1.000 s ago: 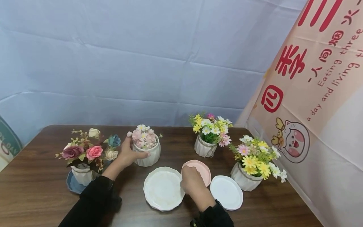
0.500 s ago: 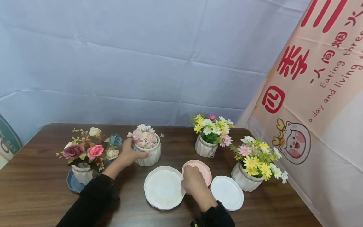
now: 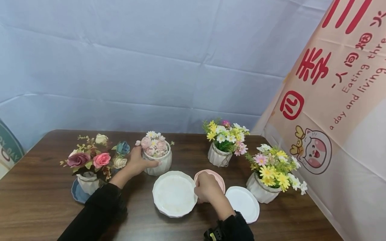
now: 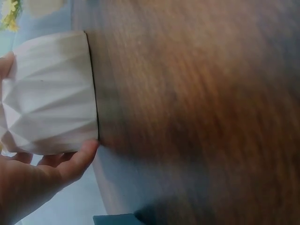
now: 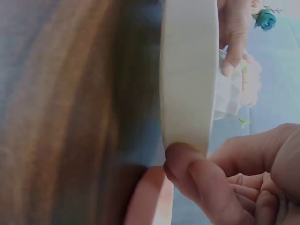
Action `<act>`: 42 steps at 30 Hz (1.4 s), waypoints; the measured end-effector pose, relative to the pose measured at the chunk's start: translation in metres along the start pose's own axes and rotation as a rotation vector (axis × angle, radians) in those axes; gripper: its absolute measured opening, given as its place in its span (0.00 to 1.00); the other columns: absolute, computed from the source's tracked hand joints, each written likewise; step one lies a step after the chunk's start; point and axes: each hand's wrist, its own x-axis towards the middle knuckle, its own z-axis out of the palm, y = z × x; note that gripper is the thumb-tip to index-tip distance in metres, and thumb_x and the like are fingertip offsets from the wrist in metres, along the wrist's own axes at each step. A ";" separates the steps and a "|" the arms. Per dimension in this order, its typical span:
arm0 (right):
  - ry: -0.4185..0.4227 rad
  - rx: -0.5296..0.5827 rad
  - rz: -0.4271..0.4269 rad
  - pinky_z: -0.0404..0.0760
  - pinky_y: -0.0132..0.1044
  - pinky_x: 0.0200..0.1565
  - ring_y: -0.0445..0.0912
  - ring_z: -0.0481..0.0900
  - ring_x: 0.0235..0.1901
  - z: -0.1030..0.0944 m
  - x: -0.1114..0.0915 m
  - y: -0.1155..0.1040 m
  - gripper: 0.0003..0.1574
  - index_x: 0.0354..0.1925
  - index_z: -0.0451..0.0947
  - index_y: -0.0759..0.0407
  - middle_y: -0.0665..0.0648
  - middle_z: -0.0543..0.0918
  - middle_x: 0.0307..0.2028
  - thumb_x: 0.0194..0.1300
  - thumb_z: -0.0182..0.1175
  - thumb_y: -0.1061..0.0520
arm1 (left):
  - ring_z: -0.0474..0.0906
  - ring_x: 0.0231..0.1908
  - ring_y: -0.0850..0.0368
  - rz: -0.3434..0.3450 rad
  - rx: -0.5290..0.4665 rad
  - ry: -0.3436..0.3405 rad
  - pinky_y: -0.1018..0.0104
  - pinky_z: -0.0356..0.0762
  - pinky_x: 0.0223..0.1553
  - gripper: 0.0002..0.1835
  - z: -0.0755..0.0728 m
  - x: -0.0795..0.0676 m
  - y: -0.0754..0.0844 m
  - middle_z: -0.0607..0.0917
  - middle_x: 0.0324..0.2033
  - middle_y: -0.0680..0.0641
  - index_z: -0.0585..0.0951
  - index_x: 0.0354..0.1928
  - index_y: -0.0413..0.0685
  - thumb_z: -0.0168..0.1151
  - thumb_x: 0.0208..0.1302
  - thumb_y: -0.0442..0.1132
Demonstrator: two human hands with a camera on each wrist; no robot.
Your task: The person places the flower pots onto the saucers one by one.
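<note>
My left hand grips a white faceted flower pot at the back, its thumb across the near side and its fingers around the left. Pale pink roses and small daisies fill this pot, which stands upright on the table. In front of it, a large white plate with an angular rim is raised a little, a dark shadow under its near edge. My right hand pinches the plate's right edge between thumb and fingers. Partly hidden behind that hand lies a small pink plate.
A small white plate lies to the right, beside a pot of yellow and white daisies. Another daisy pot stands farther back. At the left, a rose pot sits on a blue plate. Cloth hangs behind the wooden table.
The large white plate has come up slightly off the table in my right hand, showing more of its near side. My left hand keeps its hold on the pot.
</note>
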 end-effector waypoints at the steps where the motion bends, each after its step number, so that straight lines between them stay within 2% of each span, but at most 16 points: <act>1: 0.008 0.006 -0.005 0.49 0.27 0.11 0.36 0.60 0.05 -0.001 0.000 0.000 0.25 0.05 0.55 0.52 0.43 0.59 0.02 0.43 0.49 0.73 | 0.67 0.54 0.40 0.000 0.003 -0.001 0.49 0.64 0.57 0.42 0.000 0.000 0.000 0.72 0.51 0.31 0.64 0.58 0.29 0.75 0.41 0.35; 3: 0.016 0.015 -0.012 0.51 0.27 0.11 0.37 0.63 0.05 -0.002 0.001 -0.001 0.23 0.06 0.55 0.52 0.44 0.60 0.02 0.42 0.49 0.74 | 0.67 0.54 0.40 -0.003 0.005 0.000 0.50 0.65 0.57 0.42 0.000 0.000 0.000 0.72 0.51 0.31 0.64 0.58 0.29 0.75 0.41 0.35; 6: 0.018 0.012 -0.023 0.52 0.28 0.12 0.38 0.61 0.07 -0.001 0.002 -0.003 0.22 0.07 0.56 0.53 0.44 0.58 0.04 0.42 0.49 0.74 | 0.68 0.54 0.40 -0.003 0.013 -0.003 0.50 0.65 0.56 0.42 -0.001 0.000 0.002 0.72 0.51 0.32 0.65 0.58 0.29 0.75 0.41 0.36; 13: -0.033 0.000 -0.005 0.57 0.29 0.13 0.41 0.62 0.09 0.009 0.007 -0.016 0.20 0.06 0.61 0.54 0.46 0.60 0.05 0.43 0.50 0.73 | 0.69 0.52 0.39 0.003 0.051 -0.007 0.49 0.67 0.55 0.41 -0.003 0.000 0.004 0.73 0.49 0.31 0.65 0.57 0.28 0.75 0.41 0.36; 19: -0.072 -0.033 -0.026 0.51 0.29 0.11 0.40 0.54 0.06 0.022 0.014 -0.028 0.25 0.04 0.56 0.53 0.45 0.55 0.03 0.43 0.49 0.73 | 0.67 0.54 0.39 -0.049 0.044 -0.038 0.50 0.66 0.56 0.44 -0.004 0.001 0.003 0.70 0.52 0.31 0.62 0.60 0.29 0.74 0.41 0.36; 22: -0.087 -0.046 -0.014 0.49 0.29 0.11 0.39 0.52 0.06 0.027 0.016 -0.033 0.26 0.03 0.54 0.52 0.45 0.54 0.02 0.43 0.50 0.73 | 0.69 0.53 0.40 -0.048 0.058 -0.046 0.50 0.68 0.54 0.44 -0.005 0.001 0.003 0.71 0.51 0.32 0.63 0.59 0.29 0.75 0.40 0.37; 27: -0.119 -0.049 0.016 0.52 0.29 0.11 0.40 0.57 0.06 0.033 0.019 -0.039 0.26 0.04 0.56 0.54 0.47 0.57 0.02 0.45 0.52 0.74 | 0.71 0.50 0.41 -0.038 0.083 -0.073 0.50 0.71 0.51 0.44 -0.006 0.002 0.004 0.73 0.49 0.33 0.64 0.59 0.30 0.76 0.40 0.38; 33: -0.170 -0.017 0.082 0.61 0.30 0.12 0.42 0.67 0.09 0.038 0.022 -0.044 0.21 0.08 0.62 0.57 0.52 0.68 0.07 0.47 0.54 0.73 | 0.72 0.50 0.43 -0.038 0.077 -0.094 0.52 0.72 0.50 0.43 -0.005 0.003 0.003 0.74 0.49 0.35 0.66 0.59 0.33 0.76 0.40 0.37; 39: -0.172 0.035 0.117 0.65 0.29 0.12 0.41 0.71 0.08 0.042 0.025 -0.048 0.15 0.11 0.67 0.59 0.54 0.73 0.09 0.46 0.55 0.72 | 0.74 0.46 0.45 -0.025 0.066 -0.086 0.53 0.74 0.48 0.40 -0.006 0.003 0.002 0.76 0.46 0.37 0.68 0.56 0.32 0.76 0.39 0.37; 42: -0.185 0.055 0.144 0.70 0.29 0.13 0.41 0.73 0.09 0.042 0.028 -0.048 0.12 0.15 0.70 0.61 0.56 0.74 0.12 0.49 0.55 0.70 | 0.74 0.47 0.44 -0.029 0.055 -0.076 0.53 0.74 0.49 0.41 -0.005 0.003 0.002 0.76 0.46 0.36 0.68 0.57 0.32 0.76 0.39 0.37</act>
